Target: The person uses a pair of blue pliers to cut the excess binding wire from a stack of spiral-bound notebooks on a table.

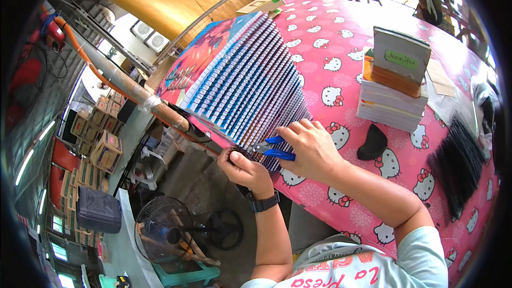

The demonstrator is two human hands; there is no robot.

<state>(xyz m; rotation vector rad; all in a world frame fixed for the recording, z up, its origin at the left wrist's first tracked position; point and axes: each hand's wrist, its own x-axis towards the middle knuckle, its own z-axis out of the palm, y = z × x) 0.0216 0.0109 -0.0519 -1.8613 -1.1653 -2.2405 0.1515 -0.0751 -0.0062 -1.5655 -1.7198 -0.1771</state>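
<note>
A tall pile of spiral-bound notebooks (240,80) lies on the table, its coil edges fanned toward me and a colourful cover on top. My right hand (312,146) is wrapped round blue-handled cutting pliers (277,154). Their metal jaws point left, close to my left fingertips at the pile's near lower corner. My left hand (246,170), with a dark watch (263,201) on its wrist, is closed there with the thumb on top. Something dark shows at its fingertips, too small to make out; it may be a coil end.
Black plastic coils (458,168) lie at the right, near a black curved piece (372,142). A stack of books (392,104) bears a small box (400,58). Left of the pink tablecloth (314,186) are a pipe (125,82), a floor fan (165,229) and cartons (106,149).
</note>
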